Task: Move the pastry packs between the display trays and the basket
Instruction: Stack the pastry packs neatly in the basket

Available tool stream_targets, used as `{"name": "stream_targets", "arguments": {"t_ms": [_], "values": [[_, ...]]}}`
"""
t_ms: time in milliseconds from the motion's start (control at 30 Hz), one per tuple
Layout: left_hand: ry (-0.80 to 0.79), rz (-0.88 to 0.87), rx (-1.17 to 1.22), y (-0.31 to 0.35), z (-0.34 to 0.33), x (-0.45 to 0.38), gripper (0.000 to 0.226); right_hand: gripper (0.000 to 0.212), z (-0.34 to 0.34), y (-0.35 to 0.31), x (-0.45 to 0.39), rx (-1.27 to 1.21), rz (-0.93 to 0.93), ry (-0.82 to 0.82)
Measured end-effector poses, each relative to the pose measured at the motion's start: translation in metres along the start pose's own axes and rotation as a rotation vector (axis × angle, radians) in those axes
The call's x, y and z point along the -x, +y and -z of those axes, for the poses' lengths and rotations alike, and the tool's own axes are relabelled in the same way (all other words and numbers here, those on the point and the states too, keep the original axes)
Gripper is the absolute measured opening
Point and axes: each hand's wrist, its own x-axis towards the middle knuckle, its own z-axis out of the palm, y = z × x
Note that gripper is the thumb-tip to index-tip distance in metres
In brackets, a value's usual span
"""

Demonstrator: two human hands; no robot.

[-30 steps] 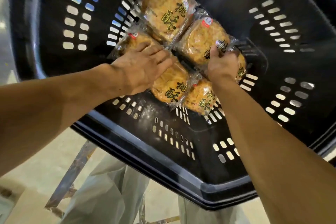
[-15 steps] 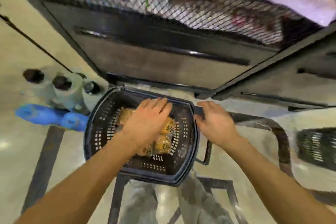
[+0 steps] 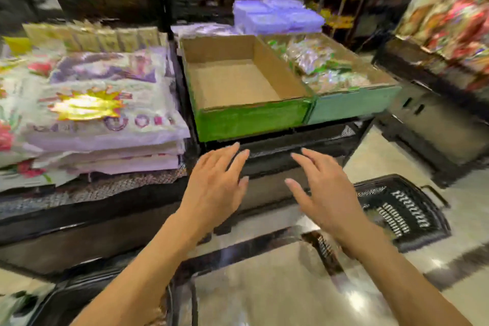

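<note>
Left hand (image 3: 214, 188) and right hand (image 3: 324, 193), fingers spread and empty, hover below the cardboard tray (image 3: 246, 116).

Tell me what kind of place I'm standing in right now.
Most likely a shop's snack aisle: a black shopping basket sits on the floor, cardboard display trays stand on a low stand, and shelves of bright packaged goods line the back.

Basket (image 3: 402, 209) partly behind right hand (image 3: 326, 193).
</note>
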Motion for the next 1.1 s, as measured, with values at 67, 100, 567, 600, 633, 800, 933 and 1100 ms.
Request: {"name": "stream_targets", "arguments": {"t_ms": [67,100,567,600,633,800,933,1100], "values": [[-0.02,0.047,0.017,0.028,-0.004,-0.034,0.053,0.062,0.023,0.049,-0.005,0.024,-0.032,0.026],[-0.035,0.056,0.009,0.037,-0.007,-0.049,0.053,0.062,0.029,0.07,-0.01,0.028,-0.048,0.026],[-0.108,0.136,0.172,0.05,-0.154,-0.277,0.06,0.05,-0.009,0.239,-0.163,-0.113,-0.208,-0.04],[-0.13,0.139,0.206,0.047,-0.167,-0.294,0.063,0.05,-0.012,0.247,-0.178,-0.118,-0.211,-0.056],[-0.147,0.137,0.232,0.045,-0.179,-0.311,0.066,0.049,-0.015,0.255,-0.194,-0.121,-0.21,-0.073],[-0.284,0.161,0.246,0.033,-0.228,-0.384,0.074,0.042,-0.03,0.295,-0.259,-0.125,-0.187,-0.125],[-0.354,0.256,0.244,0.017,-0.254,-0.398,0.087,0.039,-0.047,0.326,-0.303,-0.13,-0.109,-0.21],[-0.381,0.321,0.298,0.016,-0.263,-0.397,0.086,0.053,-0.082,0.355,-0.369,-0.071,0.14,-0.451]]}}
